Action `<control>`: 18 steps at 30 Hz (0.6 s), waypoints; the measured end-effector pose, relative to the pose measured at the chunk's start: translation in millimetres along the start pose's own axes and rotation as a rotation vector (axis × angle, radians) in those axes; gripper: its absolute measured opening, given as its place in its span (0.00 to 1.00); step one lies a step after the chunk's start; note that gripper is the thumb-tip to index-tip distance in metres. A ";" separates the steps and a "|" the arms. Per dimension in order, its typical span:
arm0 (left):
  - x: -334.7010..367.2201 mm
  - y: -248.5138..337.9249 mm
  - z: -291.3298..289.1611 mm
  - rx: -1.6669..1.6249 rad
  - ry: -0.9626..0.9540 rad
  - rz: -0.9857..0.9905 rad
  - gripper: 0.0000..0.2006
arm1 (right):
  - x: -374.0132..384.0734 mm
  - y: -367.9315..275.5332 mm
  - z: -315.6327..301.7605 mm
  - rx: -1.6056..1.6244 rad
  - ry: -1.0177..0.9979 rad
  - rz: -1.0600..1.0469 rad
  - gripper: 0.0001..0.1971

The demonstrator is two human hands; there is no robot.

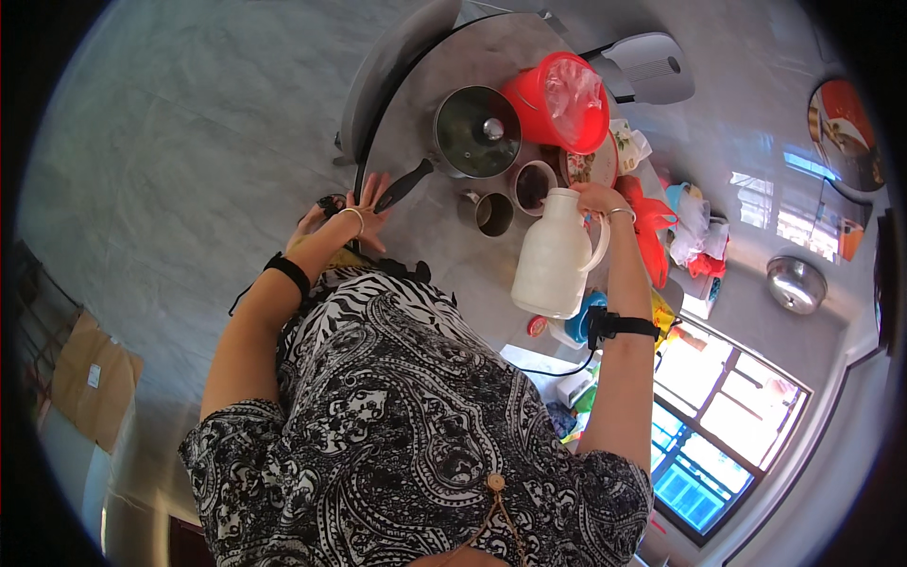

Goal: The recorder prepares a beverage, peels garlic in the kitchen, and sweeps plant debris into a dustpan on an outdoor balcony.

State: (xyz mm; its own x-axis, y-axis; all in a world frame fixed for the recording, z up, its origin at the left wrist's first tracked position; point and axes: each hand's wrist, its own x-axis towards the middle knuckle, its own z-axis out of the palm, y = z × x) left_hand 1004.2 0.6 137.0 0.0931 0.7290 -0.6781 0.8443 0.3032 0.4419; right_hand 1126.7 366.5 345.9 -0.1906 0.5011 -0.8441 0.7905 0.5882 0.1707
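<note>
My right hand (599, 198) is closed at the top of the handle of a cream-coloured thermos jug (551, 262), beside its neck. Whether the jug's base rests on the table cannot be made out. At the table's left edge my left hand (368, 215) has its fingers spread, close to the black handle of a saucepan (477, 132) with a glass lid. No object shows in that hand. Between the saucepan and the jug stand a metal mug (492, 214) and a white-rimmed cup (534, 186) with dark contents.
A red bucket (557, 102) with a clear plastic bag stands at the table's far side. Nearby are a patterned round tin (595, 163) and a red plastic bag (650, 227). A grey chair (392, 80) borders the table. A metal bowl (796, 284) lies farther right.
</note>
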 end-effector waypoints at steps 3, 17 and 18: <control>-2.1 -4.4 8.4 -0.024 -0.010 -0.030 0.55 | 10.3 -9.5 0.8 0.004 -0.037 -0.005 0.35; 4.5 -6.9 17.8 -0.054 0.106 -0.015 0.49 | 8.2 0.0 -1.7 0.022 -0.027 0.015 0.30; 6.4 -6.0 16.9 -0.044 0.102 -0.008 0.48 | 5.3 1.9 -1.6 0.023 -0.023 0.021 0.30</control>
State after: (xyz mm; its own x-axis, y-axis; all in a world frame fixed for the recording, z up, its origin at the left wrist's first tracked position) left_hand 1008.7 -6.9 120.1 0.0300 0.7843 -0.6197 0.8208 0.3344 0.4630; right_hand 1126.2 371.3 342.6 -0.1600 0.4983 -0.8521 0.8075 0.5626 0.1773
